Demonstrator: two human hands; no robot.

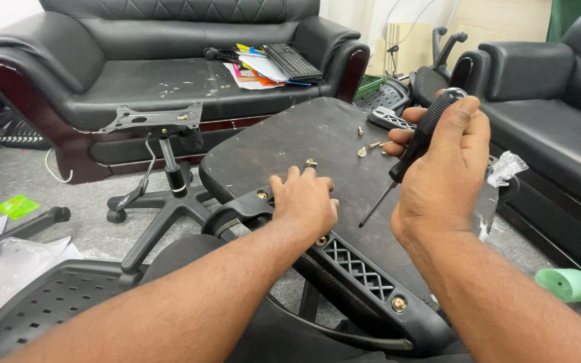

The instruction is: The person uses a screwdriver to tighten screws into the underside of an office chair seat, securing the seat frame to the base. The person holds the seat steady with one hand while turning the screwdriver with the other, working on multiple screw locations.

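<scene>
Over seat underside [304, 134], R hand [445, 168] closed on screwdriver [415, 144]

Two hands: the left hand [306, 202] and the right hand [446, 168]. One screwdriver [415, 151]. Four loose screws [362, 152] lie on one upturned seat [304, 138]. Two black sofas [149, 67]. One keyboard [292, 62]. One wheeled chair base [163, 202].

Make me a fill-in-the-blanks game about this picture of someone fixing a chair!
1. The right hand holds a ____.
2. The left hand rests on the black chair ____.
3. Loose brass screws lie on the upturned ____.
4. The keyboard lies on the black ____.

Missing words: screwdriver; armrest; seat; sofa
</scene>
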